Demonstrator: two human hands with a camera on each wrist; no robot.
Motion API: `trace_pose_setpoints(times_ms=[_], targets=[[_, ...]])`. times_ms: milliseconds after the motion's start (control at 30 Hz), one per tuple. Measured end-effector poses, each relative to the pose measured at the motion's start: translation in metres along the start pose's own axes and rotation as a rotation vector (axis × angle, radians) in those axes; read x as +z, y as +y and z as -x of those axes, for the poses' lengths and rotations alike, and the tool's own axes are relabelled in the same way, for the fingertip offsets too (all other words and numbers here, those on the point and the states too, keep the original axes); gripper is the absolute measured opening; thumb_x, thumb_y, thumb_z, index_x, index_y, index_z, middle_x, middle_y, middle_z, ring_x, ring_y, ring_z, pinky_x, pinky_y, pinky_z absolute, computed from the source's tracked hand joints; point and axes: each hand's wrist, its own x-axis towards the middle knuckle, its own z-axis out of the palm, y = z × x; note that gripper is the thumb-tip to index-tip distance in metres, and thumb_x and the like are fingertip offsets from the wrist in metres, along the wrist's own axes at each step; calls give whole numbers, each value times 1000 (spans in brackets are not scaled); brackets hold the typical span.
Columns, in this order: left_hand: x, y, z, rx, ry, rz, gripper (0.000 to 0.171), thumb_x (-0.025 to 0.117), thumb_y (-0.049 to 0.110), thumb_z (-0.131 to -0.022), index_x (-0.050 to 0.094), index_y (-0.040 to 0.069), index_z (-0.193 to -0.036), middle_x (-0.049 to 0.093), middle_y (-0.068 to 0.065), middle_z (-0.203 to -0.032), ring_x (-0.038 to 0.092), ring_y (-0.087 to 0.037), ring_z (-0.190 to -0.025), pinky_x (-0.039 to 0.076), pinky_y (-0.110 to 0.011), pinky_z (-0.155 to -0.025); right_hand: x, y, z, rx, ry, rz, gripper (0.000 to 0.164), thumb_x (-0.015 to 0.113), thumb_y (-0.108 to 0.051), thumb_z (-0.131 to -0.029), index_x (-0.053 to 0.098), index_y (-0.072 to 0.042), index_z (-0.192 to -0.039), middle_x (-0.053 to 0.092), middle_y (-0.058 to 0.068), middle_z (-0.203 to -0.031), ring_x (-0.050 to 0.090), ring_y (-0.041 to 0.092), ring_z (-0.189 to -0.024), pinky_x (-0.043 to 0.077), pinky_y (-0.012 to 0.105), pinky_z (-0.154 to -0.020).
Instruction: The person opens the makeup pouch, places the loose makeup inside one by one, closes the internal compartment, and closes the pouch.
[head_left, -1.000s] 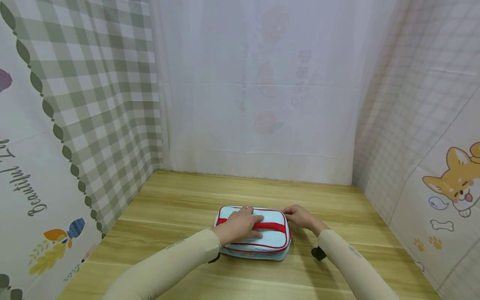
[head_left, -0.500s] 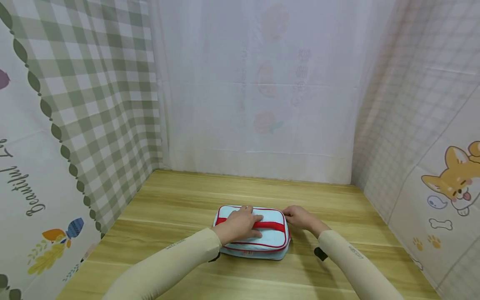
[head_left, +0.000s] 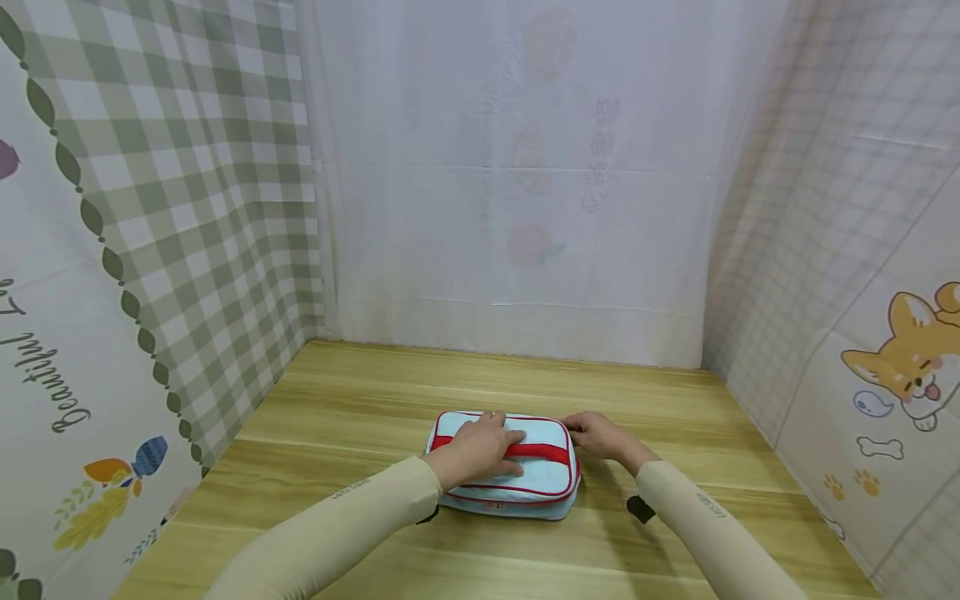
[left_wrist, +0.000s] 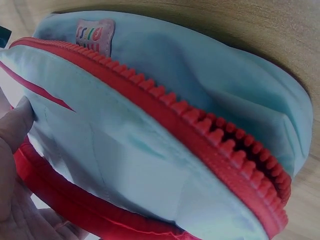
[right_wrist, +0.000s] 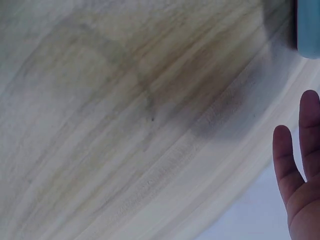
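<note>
A pale blue zippered pouch (head_left: 540, 475) with red piping lies on the table in the head view. Its red strap (head_left: 542, 452) crosses the lid. My left hand (head_left: 480, 450) rests on the lid over the strap, fingers spread. In the left wrist view, the red zipper (left_wrist: 145, 95) has its teeth parted near one end, and a small label (left_wrist: 95, 35) sits on the pouch's side. At the pouch's back right corner, my right hand (head_left: 600, 433) pinches with its fingertips; what lies between them is hidden. Two of its fingers (right_wrist: 285, 155) show in the right wrist view.
The wooden table (head_left: 360, 392) extends around the pouch on all sides. A green checked cloth (head_left: 247, 183) hangs at left, a white curtain (head_left: 450, 250) at the back, and a cloth with a printed dog (head_left: 918, 358) at right.
Almost nothing differs. Both hands keep their places at the pouch, and the pouch stays put; the head view has shifted very slightly.
</note>
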Motion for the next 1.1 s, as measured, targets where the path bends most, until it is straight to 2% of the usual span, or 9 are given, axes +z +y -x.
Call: trace_pose_setpoints(times_ms=[200,467,767,1100], targets=[[1,0,0,-11,-6,-9,55,73,52,-85,63,30,-134,57,-5,-114,52,-20,-109,51,-36,-73,-2,-1,2,1,15,31,18,55,-3,-98,73,0,-100,67,-1,-83,55,9,-75,49,31,-69],[0,-3,-1,-30,-12,25,56,74,52,-85,63,31,-136,56,-4,-117,52,-20,-109,51,-35,-75,-7,-2,6,-13,28,90,19,53,-7,-101,70,-7,-91,59,-5,-74,49,6,-69,45,30,-66],[0,-3,0,-44,-1,50,55,75,50,-84,63,30,-135,56,-3,-114,51,-19,-109,49,-34,-72,-12,2,34,-58,44,122,17,55,-7,-100,72,-6,-98,71,4,-89,65,12,-77,54,35,-70],[1,-4,-2,-55,-14,51,56,75,51,-84,63,32,-135,56,-2,-112,51,-18,-105,48,-32,-69,-13,-9,61,-130,69,143,14,60,-9,-98,73,-5,-96,70,0,-83,61,5,-72,51,29,-62]])
